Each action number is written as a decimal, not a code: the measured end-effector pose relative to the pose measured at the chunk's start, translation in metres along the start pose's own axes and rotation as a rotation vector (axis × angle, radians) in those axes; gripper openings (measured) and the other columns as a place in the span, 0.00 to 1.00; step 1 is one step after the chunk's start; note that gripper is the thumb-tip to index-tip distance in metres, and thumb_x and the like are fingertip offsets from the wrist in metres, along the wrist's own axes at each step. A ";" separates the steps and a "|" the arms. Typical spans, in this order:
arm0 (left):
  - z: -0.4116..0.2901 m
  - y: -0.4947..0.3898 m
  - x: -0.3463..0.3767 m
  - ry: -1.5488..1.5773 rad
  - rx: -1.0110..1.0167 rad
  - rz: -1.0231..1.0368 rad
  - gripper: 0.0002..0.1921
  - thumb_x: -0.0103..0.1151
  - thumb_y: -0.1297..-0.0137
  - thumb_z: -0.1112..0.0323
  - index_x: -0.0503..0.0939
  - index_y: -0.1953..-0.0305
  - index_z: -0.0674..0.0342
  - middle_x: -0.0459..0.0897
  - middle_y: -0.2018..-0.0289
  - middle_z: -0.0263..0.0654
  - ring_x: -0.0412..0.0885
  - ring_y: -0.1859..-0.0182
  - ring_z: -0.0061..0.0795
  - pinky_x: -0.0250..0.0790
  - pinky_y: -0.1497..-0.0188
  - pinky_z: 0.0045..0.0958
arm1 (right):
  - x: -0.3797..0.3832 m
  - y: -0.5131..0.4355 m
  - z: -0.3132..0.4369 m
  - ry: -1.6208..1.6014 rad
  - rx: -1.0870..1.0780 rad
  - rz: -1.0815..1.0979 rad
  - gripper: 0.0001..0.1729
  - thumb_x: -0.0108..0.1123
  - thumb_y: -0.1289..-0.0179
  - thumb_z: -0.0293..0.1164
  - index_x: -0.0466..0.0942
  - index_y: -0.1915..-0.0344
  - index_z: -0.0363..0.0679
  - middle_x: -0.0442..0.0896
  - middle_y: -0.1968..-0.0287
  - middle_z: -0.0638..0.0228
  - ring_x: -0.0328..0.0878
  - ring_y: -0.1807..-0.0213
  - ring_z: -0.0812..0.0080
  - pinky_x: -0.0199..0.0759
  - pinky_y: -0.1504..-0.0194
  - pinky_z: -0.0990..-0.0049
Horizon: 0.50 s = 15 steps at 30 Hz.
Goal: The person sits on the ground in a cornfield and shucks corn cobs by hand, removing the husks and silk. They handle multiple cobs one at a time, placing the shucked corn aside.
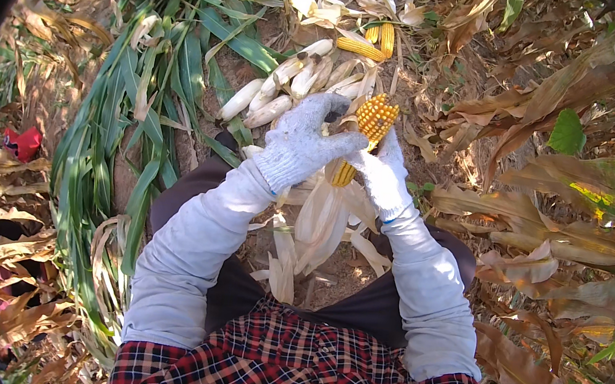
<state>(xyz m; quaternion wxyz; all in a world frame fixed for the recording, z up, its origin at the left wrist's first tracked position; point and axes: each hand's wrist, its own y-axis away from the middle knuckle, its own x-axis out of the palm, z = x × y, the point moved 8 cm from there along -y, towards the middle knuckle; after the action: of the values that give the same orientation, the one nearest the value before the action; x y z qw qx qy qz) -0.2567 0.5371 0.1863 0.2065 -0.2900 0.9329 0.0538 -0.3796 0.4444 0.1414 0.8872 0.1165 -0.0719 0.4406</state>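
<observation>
My right hand, in a white knit glove, grips a partly bared ear of yellow corn in front of me. Kernels show both above and below that hand; the middle of the ear is covered by the glove. My left hand, gloved alike, is beside the ear with its thumb reaching across toward the right hand. Its fingers curve near a dry husk at the ear's side, and their grip is partly hidden. Pale dry husks spread below the hands, between my knees.
Several ears in pale husks lie beyond my left hand. Farther off, bare yellow ears rest on the soil. Long green leaves are heaped at the left; dry corn plants crowd the right. A red object is at far left.
</observation>
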 end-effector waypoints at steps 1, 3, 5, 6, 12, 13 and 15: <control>0.001 0.001 -0.002 -0.008 -0.026 -0.028 0.34 0.74 0.42 0.47 0.81 0.42 0.66 0.84 0.46 0.48 0.84 0.43 0.39 0.75 0.39 0.38 | 0.005 0.001 0.003 -0.015 -0.044 0.051 0.41 0.75 0.37 0.29 0.64 0.29 0.36 0.79 0.38 0.62 0.80 0.40 0.71 0.75 0.37 0.70; 0.000 0.001 -0.002 0.108 -0.010 -0.016 0.19 0.67 0.33 0.63 0.81 0.45 0.68 0.85 0.57 0.37 0.81 0.54 0.22 0.74 0.47 0.27 | 0.008 0.002 0.003 0.002 -0.047 0.080 0.39 0.75 0.37 0.30 0.66 0.30 0.37 0.80 0.40 0.64 0.79 0.40 0.72 0.75 0.37 0.70; 0.003 0.000 -0.003 0.203 -0.052 0.028 0.16 0.64 0.31 0.65 0.82 0.47 0.68 0.85 0.58 0.37 0.80 0.55 0.20 0.74 0.50 0.25 | 0.007 0.002 -0.002 0.028 0.031 0.070 0.38 0.75 0.38 0.28 0.67 0.31 0.37 0.81 0.41 0.65 0.79 0.41 0.72 0.74 0.37 0.71; 0.003 -0.001 -0.005 0.256 -0.062 0.032 0.15 0.63 0.30 0.66 0.82 0.47 0.69 0.85 0.59 0.37 0.80 0.56 0.19 0.74 0.50 0.24 | 0.007 0.003 -0.003 0.033 0.048 0.062 0.37 0.75 0.38 0.28 0.68 0.31 0.37 0.81 0.41 0.66 0.79 0.41 0.72 0.74 0.37 0.71; -0.003 0.003 -0.003 0.294 -0.116 0.084 0.15 0.61 0.29 0.66 0.81 0.47 0.69 0.85 0.60 0.35 0.80 0.57 0.20 0.74 0.50 0.25 | 0.012 0.006 -0.009 -0.252 0.105 0.085 0.36 0.71 0.35 0.29 0.67 0.29 0.38 0.80 0.41 0.67 0.79 0.41 0.72 0.74 0.37 0.71; -0.005 0.004 -0.003 0.213 -0.097 0.071 0.15 0.61 0.29 0.65 0.81 0.47 0.69 0.85 0.60 0.35 0.80 0.57 0.21 0.74 0.50 0.26 | 0.015 0.007 -0.006 -0.289 0.070 0.122 0.36 0.70 0.34 0.29 0.67 0.29 0.39 0.80 0.41 0.67 0.79 0.41 0.72 0.74 0.37 0.71; -0.007 0.005 -0.003 0.122 -0.081 0.062 0.16 0.61 0.28 0.64 0.81 0.47 0.69 0.84 0.59 0.36 0.80 0.56 0.22 0.74 0.49 0.26 | 0.017 0.009 -0.002 -0.352 0.028 0.148 0.34 0.67 0.32 0.31 0.66 0.29 0.39 0.79 0.41 0.66 0.80 0.42 0.71 0.75 0.38 0.70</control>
<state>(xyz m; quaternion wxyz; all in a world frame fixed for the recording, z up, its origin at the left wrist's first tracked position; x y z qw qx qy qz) -0.2594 0.5416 0.1938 0.1355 -0.2720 0.9494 0.0799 -0.3767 0.4632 0.1448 0.8245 0.1985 -0.2281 0.4783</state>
